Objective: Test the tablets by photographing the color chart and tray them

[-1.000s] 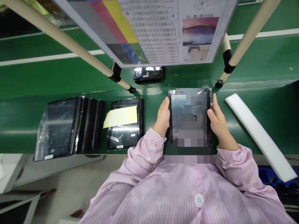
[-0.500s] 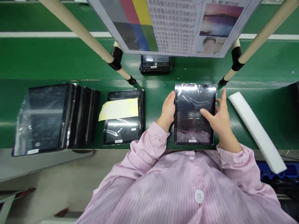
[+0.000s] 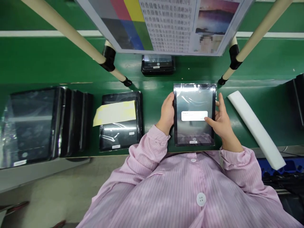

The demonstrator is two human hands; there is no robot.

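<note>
A black tablet in clear film lies in front of me, its screen lit with a white dialog box. My left hand grips its left edge, with the fingertips partly hidden. At the right edge is my right hand, its thumb on the lower right of the dialog box and its other fingers spread beside and partly behind the edge. To the left, a yellow-edged paper rests on another film-wrapped tablet.
Several wrapped tablets lean in a row at the far left. A white foam bar lies at the right, overhanging the edge. More tablets sit beneath a printed board on beige poles.
The tablet's screen has gone from two round icons to a white dialog box. My right thumb has come slightly lower on the screen. The whole view has shifted a little.
</note>
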